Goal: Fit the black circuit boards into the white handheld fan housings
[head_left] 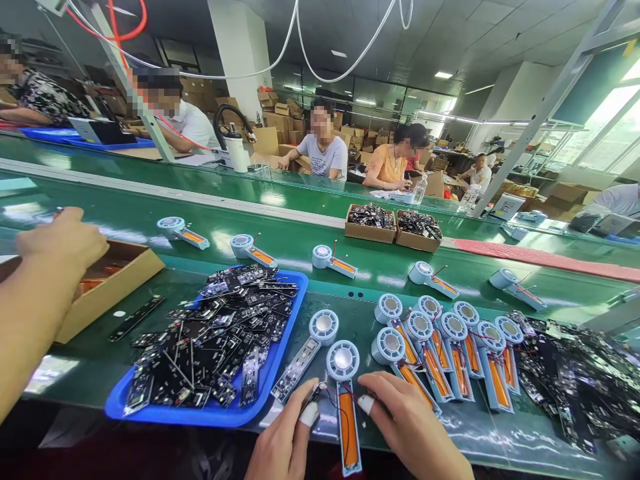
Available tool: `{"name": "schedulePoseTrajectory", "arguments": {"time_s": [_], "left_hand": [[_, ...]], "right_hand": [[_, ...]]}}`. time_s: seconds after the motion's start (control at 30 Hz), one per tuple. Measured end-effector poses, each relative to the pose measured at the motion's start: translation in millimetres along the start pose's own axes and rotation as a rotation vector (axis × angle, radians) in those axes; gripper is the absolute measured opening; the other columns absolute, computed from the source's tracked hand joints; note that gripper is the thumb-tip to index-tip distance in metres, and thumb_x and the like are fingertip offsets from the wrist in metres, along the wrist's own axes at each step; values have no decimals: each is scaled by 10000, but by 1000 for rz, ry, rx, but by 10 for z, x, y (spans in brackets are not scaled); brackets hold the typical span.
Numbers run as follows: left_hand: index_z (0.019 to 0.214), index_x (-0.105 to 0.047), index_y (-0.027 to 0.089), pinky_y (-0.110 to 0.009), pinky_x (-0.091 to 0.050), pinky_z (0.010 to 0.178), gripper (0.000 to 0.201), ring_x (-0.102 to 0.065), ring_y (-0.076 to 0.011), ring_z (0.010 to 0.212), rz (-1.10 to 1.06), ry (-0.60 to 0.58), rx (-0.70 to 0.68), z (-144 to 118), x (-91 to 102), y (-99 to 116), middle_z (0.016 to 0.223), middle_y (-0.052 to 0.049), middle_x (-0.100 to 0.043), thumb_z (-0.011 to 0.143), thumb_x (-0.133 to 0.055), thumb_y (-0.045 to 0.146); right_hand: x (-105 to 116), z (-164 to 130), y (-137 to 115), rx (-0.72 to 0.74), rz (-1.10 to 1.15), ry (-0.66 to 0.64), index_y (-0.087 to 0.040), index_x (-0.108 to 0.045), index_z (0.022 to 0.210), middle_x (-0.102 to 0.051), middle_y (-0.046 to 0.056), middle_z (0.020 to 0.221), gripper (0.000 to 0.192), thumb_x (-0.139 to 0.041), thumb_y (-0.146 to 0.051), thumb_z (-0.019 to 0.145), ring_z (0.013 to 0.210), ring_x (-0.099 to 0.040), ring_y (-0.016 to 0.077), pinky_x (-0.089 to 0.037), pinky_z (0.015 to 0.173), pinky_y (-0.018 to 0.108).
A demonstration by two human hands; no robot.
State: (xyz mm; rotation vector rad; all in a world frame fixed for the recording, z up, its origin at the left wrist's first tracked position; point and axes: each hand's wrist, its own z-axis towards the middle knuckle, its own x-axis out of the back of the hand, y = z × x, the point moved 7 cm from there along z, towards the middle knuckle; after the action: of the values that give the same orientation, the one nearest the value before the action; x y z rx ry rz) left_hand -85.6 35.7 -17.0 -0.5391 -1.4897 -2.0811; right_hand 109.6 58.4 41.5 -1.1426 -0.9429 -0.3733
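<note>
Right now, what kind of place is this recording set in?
Most likely an electronics assembly line in a factory. A green conveyor belt carries part-built handheld fan units, a blue tray holds black circuit boards, and several seated workers face the line, with stacked cardboard cartons behind.

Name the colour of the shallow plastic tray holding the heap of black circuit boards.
Blue; the tray shows in the head view.

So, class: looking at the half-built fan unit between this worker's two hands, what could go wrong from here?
1. The thin red and black wires beside the left hand look fragile; a tug might snap them.
2. The right hand lies close to the fanned row of white-and-orange fan units; a nudge could scatter them.
3. The blue plastic tray is heaped with black circuit boards; some could slide off.
</note>
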Motion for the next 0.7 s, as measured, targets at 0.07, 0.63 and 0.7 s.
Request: {"name": "schedulePoseTrajectory", "arguments": {"time_s": [0.07, 0.63, 0.7], "left_hand": [[1365, -604, 255, -267, -623, 836, 428, -769, -203, 1003, -30, 20, 51, -20, -17, 16, 1192, -61, -778, 999, -385, 222], [1251, -708, 371, -238, -601, 668, 659, -783, -198, 863, 347, -122, -127, 11, 23, 212, 1087, -60, -743, 882, -302, 6], [1267, -695, 357, -235, -597, 651, 634, -782, -196, 851, 300, -159, -152, 29, 29, 217, 1084, -63, -743, 888, -311, 25]], "right_hand": [[-53, -16, -15, 11, -69, -58, -247, -622, 1239, -728, 43, 1090, 358, -574, -80, 925, 971, -708, 222, -542, 832, 298], [22, 185, -56, 156, 90, 223, -214, -645, 1201, -768, 81, 1006, 257, -470, -184, 1015, 887, -737, 204, -563, 781, 279], [-44, 264, 10, 68, 333, 261, -216, -645, 1150, -778, 63, 967, 201, -537, -230, 981, 839, -749, 191, -579, 735, 263]]}}
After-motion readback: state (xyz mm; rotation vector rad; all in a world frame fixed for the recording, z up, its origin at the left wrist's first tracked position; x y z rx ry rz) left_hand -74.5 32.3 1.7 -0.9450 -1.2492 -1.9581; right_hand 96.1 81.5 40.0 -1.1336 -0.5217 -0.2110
